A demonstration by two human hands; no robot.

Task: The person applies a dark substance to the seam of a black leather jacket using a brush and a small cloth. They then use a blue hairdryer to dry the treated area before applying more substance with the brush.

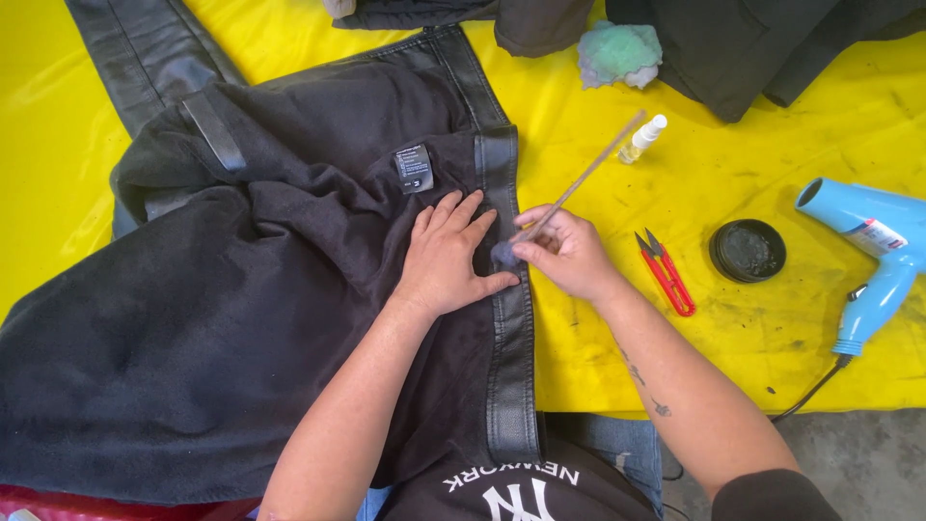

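A: Where's the left hand (447, 255)?

B: Centre of frame, flat on the black garment (241, 289), palm down, fingers spread apart, not gripping anything. It presses the fleecy lining just left of the leather edge strip (509, 338).

A: And the right hand (569, 253)?

B: Just right of centre, touching the strip. Fingers pinched together on a thin wooden stick (588, 174), which slants up twd the upper right. Its lower end carries a small dark tuft (503, 253) that sits on the strip, right btwn the two hands.

A: Garment layout?

B: Covers most of the left half, inside out, w/ a small black label (416, 168) above the left hand. A leather sleeve (145, 48) runs off the upper left. The strip runs from upper centre down to the bottom edge.

A: What else is on the yellow table cover (675, 386)?

B: Right of the hands: red thread snips (666, 270), then a round black tin (748, 250), open. Far right, a light-blue hair dryer (868, 241) w/ its cord going down off the table. Above the right hand, a small clear spray bottle (642, 138) lying tilted, near the stick's upper end. Top centre: a greenish sponge (619, 53) and more dark clothing (762, 48).

A: Person's own clothes?

B: Dark top w/ white lettering, bottom centre; jeans beside it.
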